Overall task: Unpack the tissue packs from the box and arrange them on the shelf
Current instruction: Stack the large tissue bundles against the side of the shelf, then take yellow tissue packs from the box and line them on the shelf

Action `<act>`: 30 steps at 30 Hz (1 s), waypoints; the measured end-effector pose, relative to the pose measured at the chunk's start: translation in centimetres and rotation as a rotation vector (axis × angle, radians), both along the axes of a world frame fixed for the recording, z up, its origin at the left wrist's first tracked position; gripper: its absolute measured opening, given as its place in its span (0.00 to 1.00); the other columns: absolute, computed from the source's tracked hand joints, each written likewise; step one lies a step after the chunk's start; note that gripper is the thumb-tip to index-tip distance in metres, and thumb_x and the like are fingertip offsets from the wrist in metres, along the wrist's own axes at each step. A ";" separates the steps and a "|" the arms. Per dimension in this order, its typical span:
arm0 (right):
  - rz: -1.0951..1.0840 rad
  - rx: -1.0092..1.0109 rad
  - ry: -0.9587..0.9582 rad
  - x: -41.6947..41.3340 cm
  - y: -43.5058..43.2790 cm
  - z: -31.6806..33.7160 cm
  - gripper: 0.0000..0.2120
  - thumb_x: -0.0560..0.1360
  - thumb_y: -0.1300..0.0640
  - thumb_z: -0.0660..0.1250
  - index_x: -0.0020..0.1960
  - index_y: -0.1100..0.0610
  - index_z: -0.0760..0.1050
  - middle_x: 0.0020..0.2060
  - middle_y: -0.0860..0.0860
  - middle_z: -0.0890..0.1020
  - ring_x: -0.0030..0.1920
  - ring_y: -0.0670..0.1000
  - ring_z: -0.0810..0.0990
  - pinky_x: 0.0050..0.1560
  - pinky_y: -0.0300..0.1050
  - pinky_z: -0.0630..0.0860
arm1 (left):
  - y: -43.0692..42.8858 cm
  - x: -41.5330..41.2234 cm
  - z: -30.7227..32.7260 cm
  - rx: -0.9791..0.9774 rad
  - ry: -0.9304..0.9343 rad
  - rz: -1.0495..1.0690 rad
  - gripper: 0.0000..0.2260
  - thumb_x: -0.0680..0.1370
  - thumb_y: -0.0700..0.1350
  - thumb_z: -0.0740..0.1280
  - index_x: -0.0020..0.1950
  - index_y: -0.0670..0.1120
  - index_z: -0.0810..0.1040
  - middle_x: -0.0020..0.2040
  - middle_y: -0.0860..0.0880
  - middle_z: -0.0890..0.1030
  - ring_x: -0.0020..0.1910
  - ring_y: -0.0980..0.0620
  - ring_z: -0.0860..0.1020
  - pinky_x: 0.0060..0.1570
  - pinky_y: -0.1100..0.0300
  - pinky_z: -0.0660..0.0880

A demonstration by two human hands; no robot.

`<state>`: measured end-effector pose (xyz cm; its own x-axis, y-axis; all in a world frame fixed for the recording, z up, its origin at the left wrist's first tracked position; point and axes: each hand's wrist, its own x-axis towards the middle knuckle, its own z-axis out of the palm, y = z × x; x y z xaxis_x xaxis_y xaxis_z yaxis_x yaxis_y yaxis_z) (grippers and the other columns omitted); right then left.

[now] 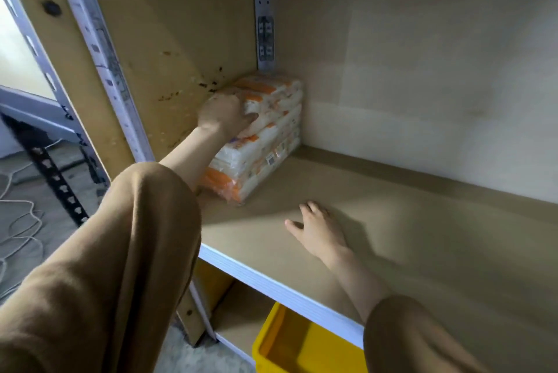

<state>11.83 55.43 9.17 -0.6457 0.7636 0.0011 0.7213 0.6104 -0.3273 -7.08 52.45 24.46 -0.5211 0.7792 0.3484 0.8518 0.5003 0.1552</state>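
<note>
A stack of tissue packs (271, 131) stood in the far left corner of the shelf (392, 221), pushed against the stained wooden side panel (181, 25) and near the perforated metal upright (265, 10). The packs were soft, pillowy slabs in glossy white plastic wrap with orange bands and small barcode labels on their near-right face. The left hand (225, 114), reaching out of a loose tan sleeve (120, 251), lay on the upper near edge of the stack, its grip curled over the top pack with the thumb pressed to the side, though blur hid the fingertips. The right hand (320, 230) rested palm down on the matte brown shelf board to the right, well apart from the stack, its grip spread flat. Below the white shelf edge sat a smooth yellow plastic bin (271, 342).
</note>
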 end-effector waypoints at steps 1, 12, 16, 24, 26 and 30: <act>-0.003 -0.006 0.003 0.1 -0.5 0.1 0.23 0.79 0.48 0.56 0.68 0.61 0.67 0.70 0.57 0.69 0.69 0.56 0.67 0.69 0.46 0.62 | -1.2 0.6 -0.1 0.033 -0.011 -0.010 0.20 0.77 0.53 0.62 0.62 0.41 0.74 0.60 0.39 0.78 0.58 0.39 0.76 0.55 0.49 0.75; 0.259 -0.035 0.089 0.4 -14.0 0.2 0.19 0.79 0.50 0.55 0.63 0.60 0.72 0.63 0.54 0.75 0.65 0.54 0.72 0.63 0.46 0.69 | -19.8 5.3 -7.6 -0.080 -0.022 -0.024 0.16 0.79 0.48 0.60 0.66 0.47 0.72 0.65 0.47 0.75 0.61 0.43 0.76 0.53 0.50 0.75; 0.453 -0.030 0.130 -0.2 -20.0 -0.7 0.17 0.79 0.54 0.58 0.65 0.60 0.71 0.65 0.54 0.74 0.67 0.54 0.71 0.63 0.48 0.71 | -28.2 6.5 -12.7 -0.160 -0.084 0.010 0.16 0.79 0.48 0.61 0.66 0.48 0.72 0.67 0.50 0.75 0.64 0.48 0.74 0.57 0.54 0.73; 0.705 -0.118 -0.054 -2.7 -30.5 -6.9 0.19 0.79 0.53 0.57 0.67 0.60 0.68 0.66 0.55 0.73 0.66 0.54 0.71 0.62 0.47 0.71 | -45.3 7.3 -21.4 -0.294 -0.174 0.167 0.12 0.72 0.44 0.65 0.54 0.46 0.81 0.54 0.50 0.84 0.50 0.49 0.83 0.44 0.61 0.79; 0.744 -0.136 -0.124 -3.3 -32.6 -8.3 0.19 0.79 0.54 0.57 0.67 0.60 0.68 0.65 0.56 0.73 0.66 0.55 0.71 0.61 0.48 0.71 | -48.9 7.7 -23.4 -0.326 -0.157 0.225 0.08 0.65 0.44 0.71 0.44 0.46 0.84 0.43 0.51 0.87 0.37 0.50 0.85 0.31 0.64 0.78; 0.804 -0.157 -0.237 -4.3 -35.7 -10.9 0.21 0.79 0.54 0.57 0.69 0.62 0.66 0.67 0.58 0.71 0.68 0.56 0.69 0.66 0.51 0.69 | -53.5 8.3 -26.8 -0.455 -0.281 0.298 0.14 0.63 0.43 0.79 0.47 0.44 0.84 0.46 0.49 0.87 0.41 0.48 0.85 0.38 0.61 0.80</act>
<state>7.53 19.77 -1.76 -0.9614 0.0531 -0.2701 0.1483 0.9265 -0.3459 1.22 -1.05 -2.30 -0.7632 0.6241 -0.1676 0.6226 0.7796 0.0682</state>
